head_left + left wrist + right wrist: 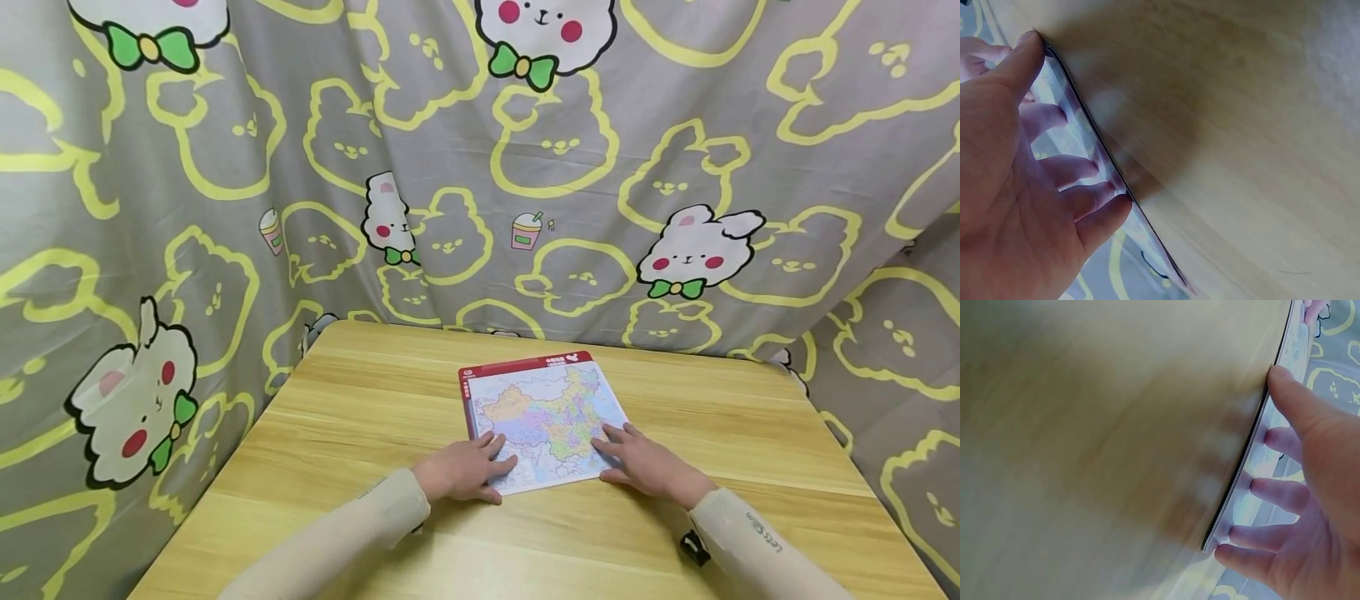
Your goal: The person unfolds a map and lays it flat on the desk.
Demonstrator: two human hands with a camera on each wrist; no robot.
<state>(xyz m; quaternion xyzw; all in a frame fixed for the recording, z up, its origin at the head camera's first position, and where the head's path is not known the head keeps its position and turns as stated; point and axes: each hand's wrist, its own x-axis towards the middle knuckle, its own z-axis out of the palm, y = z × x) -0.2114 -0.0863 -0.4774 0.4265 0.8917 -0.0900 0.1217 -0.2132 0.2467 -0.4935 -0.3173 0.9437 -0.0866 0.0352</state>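
On the wooden table lies a thin rectangular map board (543, 417) of China, with a red strip along its far edge and provinces in several colours. My left hand (468, 468) rests on its near left corner with the fingers spread. In the left wrist view, the left thumb (1019, 59) reaches the board's edge and the other fingertips touch its glossy surface. At the near right side my right hand (647, 462) touches the board, fingers spread. The right wrist view has the right thumb (1288, 394) at the near edge, with the other fingertips along the surface.
The light wooden table (337, 433) extends around the board on all sides. A grey curtain (450, 158) with yellow outlines and white cartoon animals hangs behind the table and along both sides. A small black object (693, 547) shows under the right sleeve (757, 542).
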